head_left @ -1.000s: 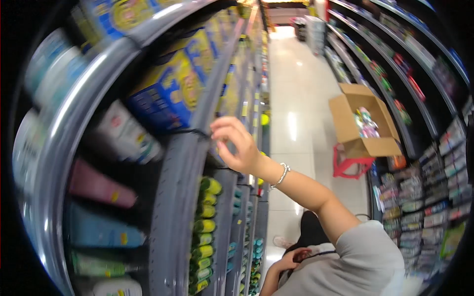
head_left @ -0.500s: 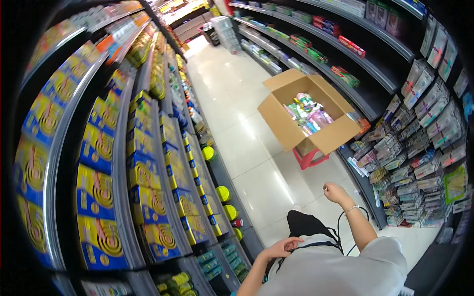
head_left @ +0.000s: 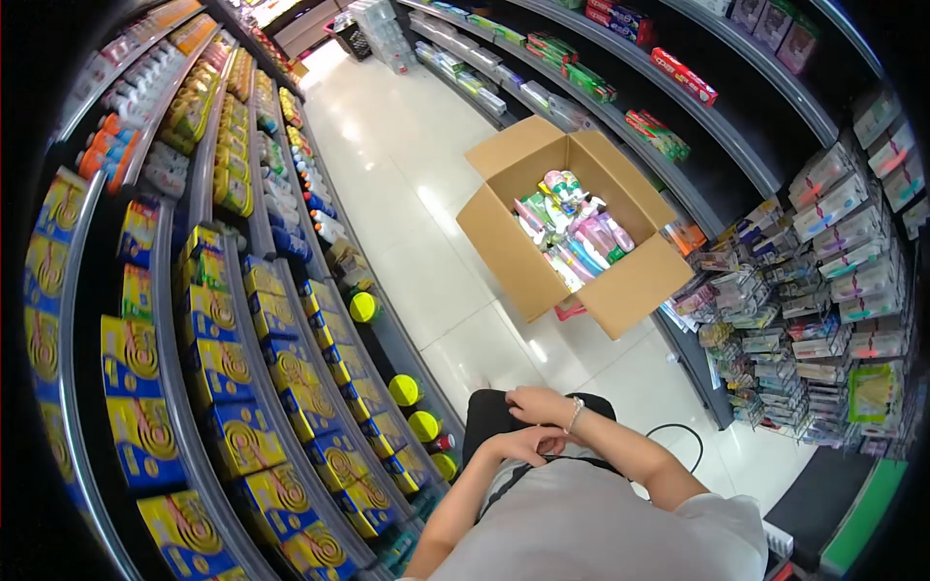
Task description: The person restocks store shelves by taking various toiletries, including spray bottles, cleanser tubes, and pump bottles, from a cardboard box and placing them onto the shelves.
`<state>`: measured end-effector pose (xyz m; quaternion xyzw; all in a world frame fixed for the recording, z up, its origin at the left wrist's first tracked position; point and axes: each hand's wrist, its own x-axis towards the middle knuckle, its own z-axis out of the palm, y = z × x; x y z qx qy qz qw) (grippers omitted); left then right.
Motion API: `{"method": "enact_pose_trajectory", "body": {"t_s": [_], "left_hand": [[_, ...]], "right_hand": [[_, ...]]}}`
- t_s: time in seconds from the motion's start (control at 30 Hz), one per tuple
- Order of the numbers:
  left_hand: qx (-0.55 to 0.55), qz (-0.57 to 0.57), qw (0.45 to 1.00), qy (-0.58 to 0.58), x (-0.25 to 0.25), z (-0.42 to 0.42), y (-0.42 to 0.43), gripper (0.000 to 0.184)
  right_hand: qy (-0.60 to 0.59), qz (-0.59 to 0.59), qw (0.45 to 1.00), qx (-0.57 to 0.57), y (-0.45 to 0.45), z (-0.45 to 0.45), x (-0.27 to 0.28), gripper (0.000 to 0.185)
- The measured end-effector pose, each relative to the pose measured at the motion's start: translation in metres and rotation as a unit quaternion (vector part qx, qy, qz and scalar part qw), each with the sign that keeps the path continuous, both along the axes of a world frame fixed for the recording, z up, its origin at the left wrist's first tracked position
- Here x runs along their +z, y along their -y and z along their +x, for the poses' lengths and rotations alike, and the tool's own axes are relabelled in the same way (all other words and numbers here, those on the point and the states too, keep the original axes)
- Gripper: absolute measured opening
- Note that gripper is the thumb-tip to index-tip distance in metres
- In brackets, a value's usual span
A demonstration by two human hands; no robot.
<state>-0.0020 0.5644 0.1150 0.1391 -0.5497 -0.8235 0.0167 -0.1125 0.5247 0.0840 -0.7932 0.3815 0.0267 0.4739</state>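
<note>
At my waist, my left hand (head_left: 528, 446) bends inward beside the black strap (head_left: 502, 487) over my grey shirt. Its fingers are curled, and what they may hold is hidden. Just above it, my right hand (head_left: 541, 407), with a bracelet on the wrist, crosses in front of my dark trousers. Those fingers are loosely closed and nothing shows in them. Ahead, apart from both hands, an open cardboard box (head_left: 635, 290) holds a jumble of colourful packaged items (head_left: 578, 232). The box rests on something red (head_left: 570, 312), mostly hidden beneath it.
Shelves of yellow-and-blue mosquito coil boxes (head_left: 145, 441) line the left side, with yellow-lidded containers (head_left: 405, 390) low down. Toothpaste cartons (head_left: 684, 76) sit on the right shelves, near hanging toothbrush packs (head_left: 852, 247). A dark basket (head_left: 351, 41) stands down the tiled aisle (head_left: 392, 184).
My right hand has swung left and inward, to just above my left hand at the waist. The view has shifted, so the box appears farther left and larger.
</note>
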Motion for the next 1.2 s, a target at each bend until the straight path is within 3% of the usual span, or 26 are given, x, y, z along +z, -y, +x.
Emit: {"method": "enact_pose_trajectory", "body": {"t_s": [0.13,0.2,0.33,0.4,0.47,0.5,0.57,0.6,0.67,0.73,0.8,0.93,1.07,1.13,1.17,1.2], "left_hand": [[-0.073,-0.009,0.997,-0.024,-0.002,0.025,0.063,0.076],[-0.105,-0.016,0.994,-0.019,-0.004,0.044,0.097,0.074],[-0.123,-0.037,0.992,-0.019,0.006,0.090,0.154,0.062],[-0.065,0.177,0.977,-0.102,0.000,0.112,0.182,0.049],[0.081,0.266,0.959,-0.056,-0.010,0.144,0.217,0.040],[0.189,0.265,0.945,-0.013,-0.014,0.158,0.234,0.036],[0.379,0.147,0.910,0.082,-0.033,0.187,0.261,0.029],[0.414,0.162,0.889,0.107,-0.035,0.207,0.275,0.029],[0.477,0.179,0.853,0.114,-0.040,0.241,0.304,0.028],[0.537,0.193,0.813,0.111,-0.050,0.269,0.317,0.028],[0.581,0.185,0.778,0.149,-0.057,0.286,0.326,0.025],[0.596,0.213,0.762,0.141,-0.050,0.285,0.330,0.020],[0.577,0.225,0.753,0.220,-0.048,0.259,0.321,0.019],[0.534,0.245,0.769,0.252,-0.048,0.238,0.319,0.019],[0.491,0.249,0.790,0.271,-0.048,0.227,0.321,0.019],[0.448,0.255,0.807,0.289,-0.046,0.216,0.323,0.018]], "right_hand": [[0.007,0.089,0.995,-0.033,0.026,0.001,-0.043,0.030],[-0.131,0.022,0.981,-0.138,0.050,0.001,-0.045,0.029],[-0.178,-0.055,0.960,-0.211,0.090,0.005,-0.035,0.027],[-0.114,0.007,0.962,-0.248,0.115,0.010,-0.022,0.026],[-0.109,0.022,0.947,-0.302,0.136,0.020,-0.009,0.025],[-0.121,0.024,0.939,-0.320,0.145,0.023,-0.006,0.027],[-0.126,0.018,0.926,-0.356,0.156,0.031,0.001,0.030],[-0.124,0.024,0.923,-0.363,0.158,0.034,-0.002,0.030],[-0.091,-0.107,0.893,-0.427,0.168,0.033,-0.008,0.032],[-0.101,-0.056,0.885,-0.452,0.184,0.027,-0.009,0.035],[-0.130,-0.100,0.870,-0.466,0.200,0.018,-0.020,0.034],[-0.098,-0.080,0.859,-0.496,0.253,-0.002,-0.055,0.031],[-0.126,-0.003,0.831,-0.542,0.304,-0.015,-0.122,0.031],[-0.156,-0.002,0.790,-0.593,0.322,-0.018,-0.165,0.037],[-0.196,0.078,0.756,-0.619,0.332,-0.016,-0.175,0.048],[-0.193,0.089,0.752,-0.624,0.342,-0.014,-0.175,0.048]]}}
